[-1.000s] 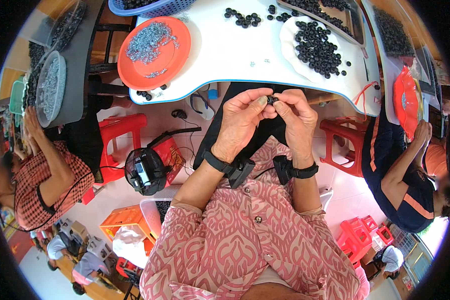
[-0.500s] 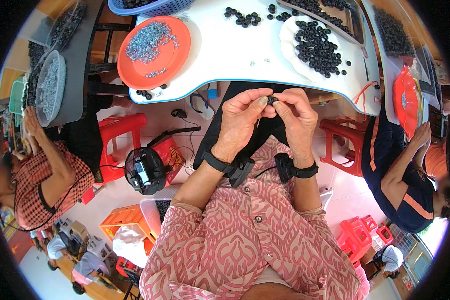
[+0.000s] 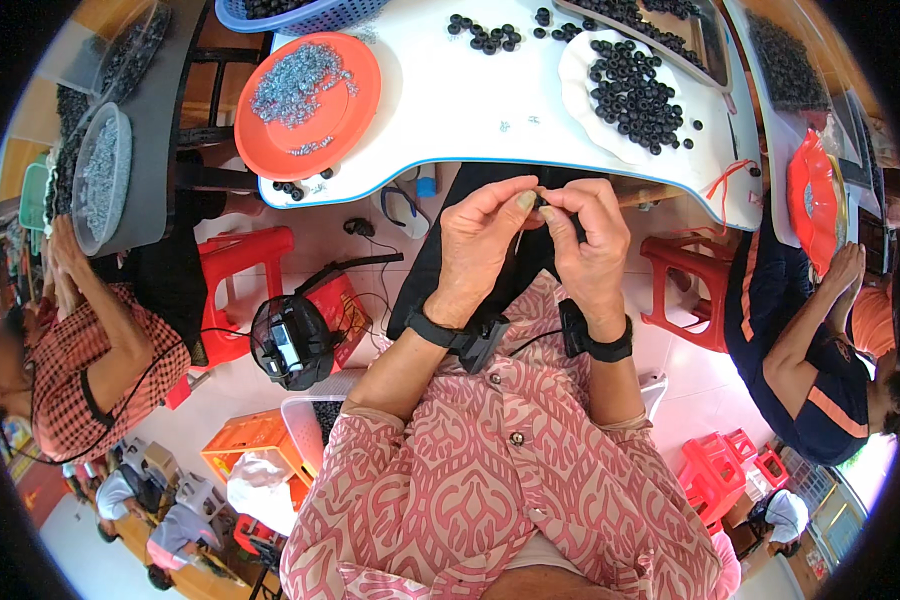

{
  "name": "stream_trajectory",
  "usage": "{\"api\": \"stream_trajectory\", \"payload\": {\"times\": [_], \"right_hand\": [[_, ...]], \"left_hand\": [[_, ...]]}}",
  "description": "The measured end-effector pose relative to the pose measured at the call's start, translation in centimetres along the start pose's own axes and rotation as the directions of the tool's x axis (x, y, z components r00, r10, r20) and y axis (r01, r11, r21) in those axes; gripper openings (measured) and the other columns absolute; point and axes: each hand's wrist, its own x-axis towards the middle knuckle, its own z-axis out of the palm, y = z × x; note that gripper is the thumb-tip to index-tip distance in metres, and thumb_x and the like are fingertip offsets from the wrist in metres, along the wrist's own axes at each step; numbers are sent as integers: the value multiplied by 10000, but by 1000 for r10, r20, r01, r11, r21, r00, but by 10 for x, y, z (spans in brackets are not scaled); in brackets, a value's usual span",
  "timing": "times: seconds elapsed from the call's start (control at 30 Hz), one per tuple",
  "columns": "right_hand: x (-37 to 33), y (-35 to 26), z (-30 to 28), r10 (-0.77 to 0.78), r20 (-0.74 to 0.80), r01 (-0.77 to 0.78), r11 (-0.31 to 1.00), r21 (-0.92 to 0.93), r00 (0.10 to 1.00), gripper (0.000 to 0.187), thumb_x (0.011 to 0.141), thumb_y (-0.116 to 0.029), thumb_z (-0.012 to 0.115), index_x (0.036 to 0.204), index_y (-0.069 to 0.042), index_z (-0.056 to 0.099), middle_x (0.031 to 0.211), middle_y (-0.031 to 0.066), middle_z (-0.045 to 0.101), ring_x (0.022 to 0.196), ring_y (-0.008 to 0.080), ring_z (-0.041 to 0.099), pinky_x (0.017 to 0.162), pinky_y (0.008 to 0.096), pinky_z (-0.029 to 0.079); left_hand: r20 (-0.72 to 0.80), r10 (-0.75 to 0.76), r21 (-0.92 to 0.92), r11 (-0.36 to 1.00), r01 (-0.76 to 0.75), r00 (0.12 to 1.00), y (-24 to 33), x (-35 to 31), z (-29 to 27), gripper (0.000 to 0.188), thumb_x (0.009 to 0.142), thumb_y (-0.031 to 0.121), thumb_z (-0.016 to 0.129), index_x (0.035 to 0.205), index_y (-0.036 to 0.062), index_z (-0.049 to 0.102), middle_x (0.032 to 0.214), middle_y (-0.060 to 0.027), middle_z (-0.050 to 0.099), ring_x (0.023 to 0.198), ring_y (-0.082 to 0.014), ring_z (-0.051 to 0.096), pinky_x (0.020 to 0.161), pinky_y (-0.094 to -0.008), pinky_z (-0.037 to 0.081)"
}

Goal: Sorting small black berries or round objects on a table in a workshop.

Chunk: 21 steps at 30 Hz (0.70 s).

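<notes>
White table (image 3: 450, 110) ahead; left hand (image 3: 475, 242), right hand (image 3: 592, 250) angled inward, fingers (image 3: 500, 193) clamped on small black bead (image 3: 540, 200).

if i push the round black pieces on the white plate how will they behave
The round black pieces would probably roll, given their curved sides. They may spread across the white plate, being loosely heaped. Each looks small, so likely light.

Pink-and-beige patterned shirt (image 3: 450, 470) with round buttons (image 3: 516, 439), black wristbands (image 3: 431, 328), boxy black modules (image 3: 482, 345), black trousers (image 3: 416, 290).
</notes>
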Motion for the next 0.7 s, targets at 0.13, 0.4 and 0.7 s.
{"api": "stream_trajectory", "payload": {"times": [0.13,0.4,0.7], "right_hand": [[-2,5,3,-77,1,77,993,-87,997,173,766,75,676,911,-14,639,890,103,575,787,250,586,670,329,480],[-6,2,8,-69,15,71,988,-138,997,180,757,66,671,906,-28,636,887,97,579,808,275,560,713,362,449],[-8,-2,8,64,16,-63,998,-20,998,187,800,55,673,970,-22,654,914,93,594,799,225,598,714,320,482]], "left_hand": [[12,-12,-44,999,12,1000,0,1,2,237,898,8,653,1127,-55,644,991,-102,685,839,-130,656,763,-247,563],[25,-43,-25,999,44,999,-5,1,-5,236,880,40,685,1106,-28,664,993,-89,693,856,-142,663,770,-279,573],[18,-87,-35,996,87,996,-7,1,-7,228,937,23,598,1154,-35,641,1015,-80,675,849,-120,646,758,-259,577]]}}
